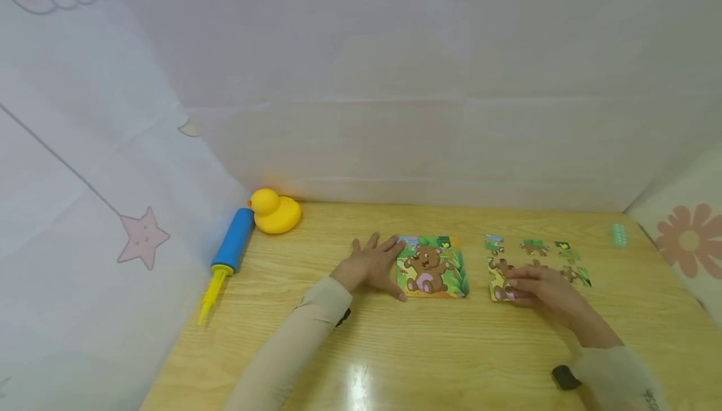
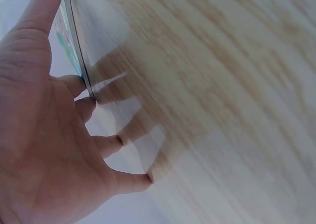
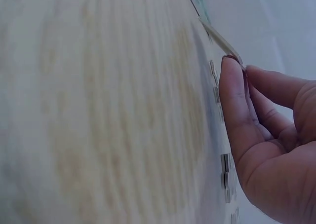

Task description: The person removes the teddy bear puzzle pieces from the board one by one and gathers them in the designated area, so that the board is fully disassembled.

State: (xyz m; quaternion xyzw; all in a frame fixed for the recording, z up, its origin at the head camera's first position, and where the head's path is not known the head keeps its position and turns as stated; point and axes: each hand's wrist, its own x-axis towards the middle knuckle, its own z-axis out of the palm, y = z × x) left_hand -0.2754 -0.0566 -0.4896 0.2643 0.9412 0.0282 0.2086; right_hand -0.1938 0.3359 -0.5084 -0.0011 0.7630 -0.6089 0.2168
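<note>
A square bear picture board (image 1: 431, 268) lies flat on the table. My left hand (image 1: 373, 265) has its fingers spread and touches the board's left edge; in the left wrist view the thumb and nearer fingers meet the board's thin side (image 2: 81, 51). To the right, my right hand (image 1: 548, 293) pinches a bear jigsaw piece (image 1: 499, 291) between thumb and fingers. The right wrist view shows this thin piece (image 3: 223, 42) tilted, one end near the surface. Several loose jigsaw pieces (image 1: 533, 247) lie beyond the right hand, some partly hidden by it.
A yellow rubber duck (image 1: 277, 212) sits at the back left, touching a blue and yellow hand pump (image 1: 234, 242). A small pale green object (image 1: 619, 234) lies at the far right. Printed cloth (image 1: 361, 104) walls the wooden table (image 1: 429, 354) behind and at the sides.
</note>
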